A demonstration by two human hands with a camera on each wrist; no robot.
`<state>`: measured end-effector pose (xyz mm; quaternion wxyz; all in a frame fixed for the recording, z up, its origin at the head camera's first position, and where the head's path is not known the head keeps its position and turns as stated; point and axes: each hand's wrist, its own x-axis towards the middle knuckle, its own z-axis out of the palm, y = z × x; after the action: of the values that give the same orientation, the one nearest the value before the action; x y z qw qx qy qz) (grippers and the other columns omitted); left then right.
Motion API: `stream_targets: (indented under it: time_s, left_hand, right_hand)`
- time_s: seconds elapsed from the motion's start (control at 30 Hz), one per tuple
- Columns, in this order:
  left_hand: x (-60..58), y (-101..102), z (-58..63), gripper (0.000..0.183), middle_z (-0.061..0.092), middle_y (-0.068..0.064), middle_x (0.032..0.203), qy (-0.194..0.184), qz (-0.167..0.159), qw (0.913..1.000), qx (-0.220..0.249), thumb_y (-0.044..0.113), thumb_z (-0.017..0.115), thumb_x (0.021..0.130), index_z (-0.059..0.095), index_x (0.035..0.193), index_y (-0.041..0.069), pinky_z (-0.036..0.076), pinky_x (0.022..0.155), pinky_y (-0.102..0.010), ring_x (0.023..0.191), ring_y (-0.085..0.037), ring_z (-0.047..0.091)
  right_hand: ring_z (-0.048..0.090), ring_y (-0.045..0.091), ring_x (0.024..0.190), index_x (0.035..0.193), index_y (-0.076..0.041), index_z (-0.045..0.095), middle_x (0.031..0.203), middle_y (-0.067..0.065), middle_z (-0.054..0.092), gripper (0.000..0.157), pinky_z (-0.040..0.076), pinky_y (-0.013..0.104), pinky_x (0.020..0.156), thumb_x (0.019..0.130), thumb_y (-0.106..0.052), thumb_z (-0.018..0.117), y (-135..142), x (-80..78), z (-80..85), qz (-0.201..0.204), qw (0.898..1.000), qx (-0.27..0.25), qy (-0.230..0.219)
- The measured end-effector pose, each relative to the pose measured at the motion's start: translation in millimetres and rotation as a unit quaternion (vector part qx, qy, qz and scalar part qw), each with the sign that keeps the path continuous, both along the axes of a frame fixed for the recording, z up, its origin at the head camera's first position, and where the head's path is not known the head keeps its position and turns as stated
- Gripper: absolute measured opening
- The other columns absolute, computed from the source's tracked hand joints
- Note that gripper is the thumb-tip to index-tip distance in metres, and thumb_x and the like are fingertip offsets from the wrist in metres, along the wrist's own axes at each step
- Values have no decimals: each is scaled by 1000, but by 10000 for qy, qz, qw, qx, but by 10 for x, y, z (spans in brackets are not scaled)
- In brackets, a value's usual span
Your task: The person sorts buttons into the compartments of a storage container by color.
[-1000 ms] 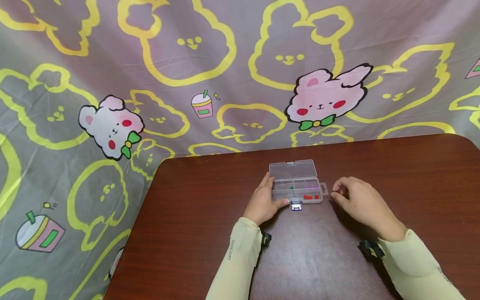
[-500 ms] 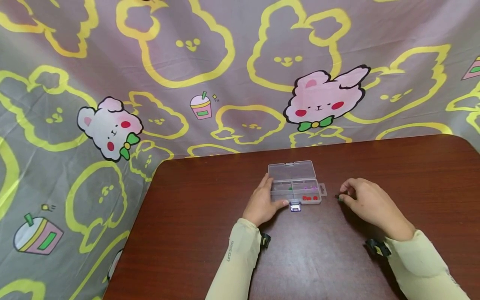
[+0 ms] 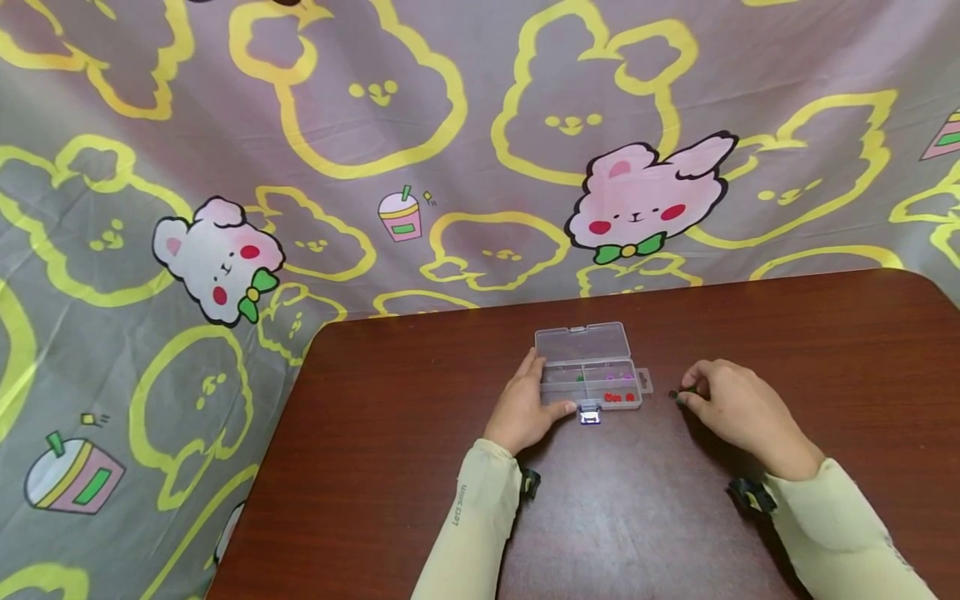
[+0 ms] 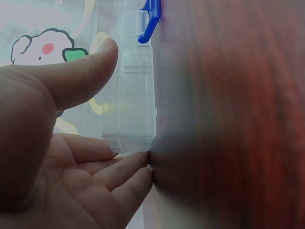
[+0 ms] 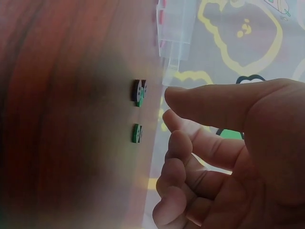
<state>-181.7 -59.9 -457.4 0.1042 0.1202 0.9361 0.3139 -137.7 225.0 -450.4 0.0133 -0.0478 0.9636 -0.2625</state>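
Observation:
A clear plastic box (image 3: 561,392) with its lid (image 3: 583,342) raised sits on the table, divided into compartments. My left hand (image 3: 519,410) holds its left end, thumb along the front wall and fingers at the side. Small red pieces (image 3: 630,397) lie in the front right compartment, purple ones (image 3: 628,377) behind them, and a green bit (image 3: 580,378) to the left. Right of the box, my right hand (image 3: 738,408) hovers with bent fingers. In the right wrist view, small green and black button-like pieces (image 5: 137,133) lie on the table, apart from its thumb and fingertips.
A blue-edged latch (image 3: 590,415) projects from the box front, and a hanging tab (image 3: 645,381) sticks out at its right end. The brown table (image 3: 600,517) meets a patterned cloth (image 3: 480,167) at the back and left.
My right hand has moved slightly right, away from the box, and dark green pieces now show by its fingertips. The left hand stays on the box.

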Motion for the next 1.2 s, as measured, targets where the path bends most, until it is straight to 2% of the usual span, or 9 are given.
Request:
stream_targets:
  time_s: [0.23, 0.57, 1.2]
  left_hand:
    - [-5, -7, -11, 85, 23, -10, 165, 14, -10, 10000, -4, 34, 79, 89, 37, 153, -1, 35, 115, -40, 146, -27, 35]
    - [-11, -7, -9, 85, 22, -9, 166, -60, 23, 10000, 12, 34, 79, 89, 36, 154, 0, 33, 116, -40, 147, -26, 32]
    - [-7, -14, -27, 85, 22, -8, 166, -7, -9, 10000, 55, 34, 79, 88, 37, 154, 0, 35, 115, -41, 146, -27, 35]
  right_hand:
    - [48, 17, 64, 92, -2, 67, 73, 2, 55, 14, 39, 35, 55, 89, -15, 73, -17, 3, -17, -22, 10000, 46, -62]
    - [51, 17, 64, 88, -3, 68, 74, 3, 58, 13, 43, 38, 56, 86, -13, 76, -4, -7, -38, 54, 9999, 84, -128]
    - [51, 17, 64, 88, -6, 67, 74, 0, 60, 6, 43, 37, 60, 89, -11, 70, 17, -42, -93, 191, 9989, -91, -411]
